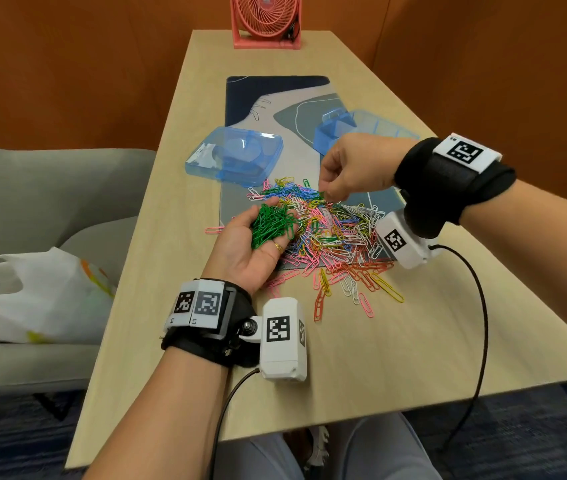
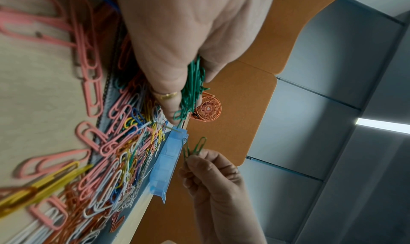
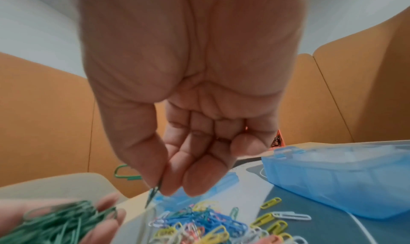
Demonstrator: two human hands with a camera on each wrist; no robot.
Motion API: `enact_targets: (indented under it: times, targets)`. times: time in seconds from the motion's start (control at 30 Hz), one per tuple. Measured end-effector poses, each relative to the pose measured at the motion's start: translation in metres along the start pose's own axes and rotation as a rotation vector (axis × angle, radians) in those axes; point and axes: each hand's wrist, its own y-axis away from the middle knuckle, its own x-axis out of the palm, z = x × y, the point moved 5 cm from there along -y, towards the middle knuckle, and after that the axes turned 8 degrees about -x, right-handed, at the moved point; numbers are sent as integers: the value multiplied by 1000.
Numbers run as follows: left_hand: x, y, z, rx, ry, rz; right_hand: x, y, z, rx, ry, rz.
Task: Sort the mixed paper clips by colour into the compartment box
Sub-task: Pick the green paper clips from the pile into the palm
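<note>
The main risk sits in the left hand [image 1: 254, 244]: it lies palm up with a heap of green clips [image 1: 272, 225] piled on it, fingers only loosely cupped, so any tilt of the wrist could spill them back into the mixed pile [image 1: 330, 233] and undo the picking. A second risk is tangling. Clips hook into each other, and the two green ones [image 2: 194, 147] that the right hand [image 1: 351, 168] pinches could drag a stray colour along into the handful. A third is the transfer itself: the compartment box [image 1: 365, 128] stands beyond the pile, to its far right, partly hidden behind the right hand, and a loose heap tipped in carelessly could scatter over the dividers into the wrong cells.

The left hand rests at the pile's near left edge, open and upturned as a tray, a ring on one finger. The right hand hangs above the pile's far edge, palm down, thumb and forefinger closed on the picked clips, the other fingers curled in beneath. Its wrist is bent downward, and the clips dangle clear of the pile. The lid [image 1: 237, 154] lies beyond the pile's far left. Most clips are unsorted on the mat [image 1: 275, 95].
</note>
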Motion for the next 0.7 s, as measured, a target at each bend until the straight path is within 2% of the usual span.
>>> enact_targets:
  times: [0.17, 0.27, 0.47, 0.7]
  targets:
    - [1, 0, 1, 0, -9, -2, -7, 1, 8, -29, -15, 5]
    - [1, 1, 0, -5, -4, -1, -6, 2, 15, -63, -94, 43]
    - [1, 1, 1, -12, 27, 16, 1, 0, 34, -128, -254, 6]
    - [2, 4, 1, -33, 94, 51, 17, -5, 55, -198, -172, 19]
